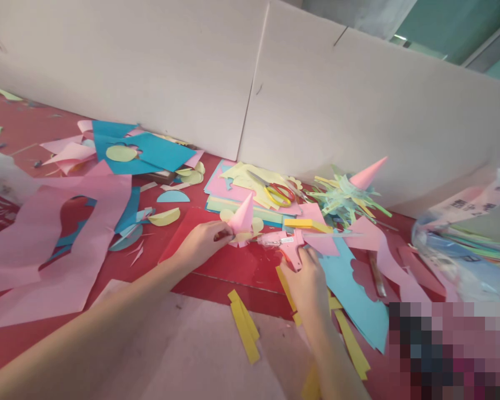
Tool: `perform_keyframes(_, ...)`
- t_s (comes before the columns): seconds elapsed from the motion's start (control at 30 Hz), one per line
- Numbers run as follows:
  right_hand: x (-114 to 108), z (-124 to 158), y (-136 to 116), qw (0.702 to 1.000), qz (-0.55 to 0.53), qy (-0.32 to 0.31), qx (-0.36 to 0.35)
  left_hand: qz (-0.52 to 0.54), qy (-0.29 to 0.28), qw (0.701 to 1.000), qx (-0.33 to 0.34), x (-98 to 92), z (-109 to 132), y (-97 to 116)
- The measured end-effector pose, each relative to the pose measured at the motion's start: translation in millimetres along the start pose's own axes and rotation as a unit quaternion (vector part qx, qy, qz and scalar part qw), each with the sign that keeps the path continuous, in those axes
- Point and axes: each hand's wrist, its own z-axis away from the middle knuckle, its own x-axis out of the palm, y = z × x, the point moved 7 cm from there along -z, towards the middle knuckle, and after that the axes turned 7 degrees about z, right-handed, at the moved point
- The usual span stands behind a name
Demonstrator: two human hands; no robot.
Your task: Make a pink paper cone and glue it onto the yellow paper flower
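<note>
My left hand [206, 240] is closed at the edge of a pink paper cone [243, 215], which points upward and has pale yellow rounded pieces around its base. In my right hand [306, 275] is a pink glue gun [289, 245], its nozzle turned left toward the base of the cone. Whether the nozzle touches the paper I cannot tell. Under both lies a red sheet [225, 266]. Just behind the glue gun sits a yellow paper strip stack [308, 224].
Scissors [279, 194] rest on stacked coloured paper at the back. A second pink cone [369, 173] stands on fringed strips. Pink cut-out paper [87, 250] and blue sheets [145, 153] lie left. A plastic bag [466, 261] is at right. A white panel [170, 72] bounds the back.
</note>
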Motion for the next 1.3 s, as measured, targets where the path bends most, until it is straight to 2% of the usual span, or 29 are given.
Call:
perform_keyframes(0.6, 1.7, -1.4, 1.9, 1.000, -0.015, 0.003, 0.026, -0.002, 0.000, 1.000, 0.009, -0.6, 0.4, 3.5)
perform_keyframes(0.77, -0.1, -3.8, 9.4, 0.999, -0.014, 0.008, 0.037, -0.004, -0.005, 1.000, 0.000, -0.5, 0.8, 3.4)
perform_keyframes(0.93, -7.5, -9.2, 25.9, 0.997, -0.019, 0.029, 0.068, -0.066, -0.023, 0.997, 0.041, 0.9, 3.7, 15.1)
perform_keyframes(1.1, -9.2, -12.5, 36.5, 0.994, -0.031, 0.021, 0.104, -0.145, -0.063, 0.982, 0.107, 7.3, 9.6, 33.8)
perform_keyframes(1.3, -6.8, -12.5, 38.4, 0.991, -0.052, -0.004, 0.125, -0.197, -0.072, 0.970, 0.124, 11.9, 11.6, 32.7)
